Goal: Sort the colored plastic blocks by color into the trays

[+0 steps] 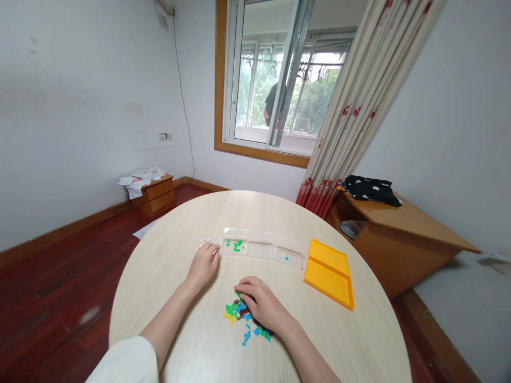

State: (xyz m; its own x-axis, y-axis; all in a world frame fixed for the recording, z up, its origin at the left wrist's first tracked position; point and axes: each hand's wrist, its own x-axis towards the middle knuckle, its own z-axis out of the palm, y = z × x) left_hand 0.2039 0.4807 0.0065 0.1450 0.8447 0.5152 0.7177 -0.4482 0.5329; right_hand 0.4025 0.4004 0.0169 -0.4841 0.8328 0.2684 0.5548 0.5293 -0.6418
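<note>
A heap of small coloured plastic pieces (239, 314), green, yellow, blue and dark red, lies on the round wooden table (179, 266). My right hand (259, 300) rests on top of this heap with fingers curled down into it; whether it pinches a piece is hidden. My left hand (203, 264) is at the left end of a clear plastic tray (261, 248) with several compartments, fingertips touching its edge. One compartment holds green pieces (236, 245), another a single blue piece (286, 258).
An orange tray lid (329, 272) lies to the right of the clear tray. A low wooden desk (399, 234) with dark cloth (371, 190) stands right, a small cabinet (155, 194) left. A person (273, 103) stands beyond the window.
</note>
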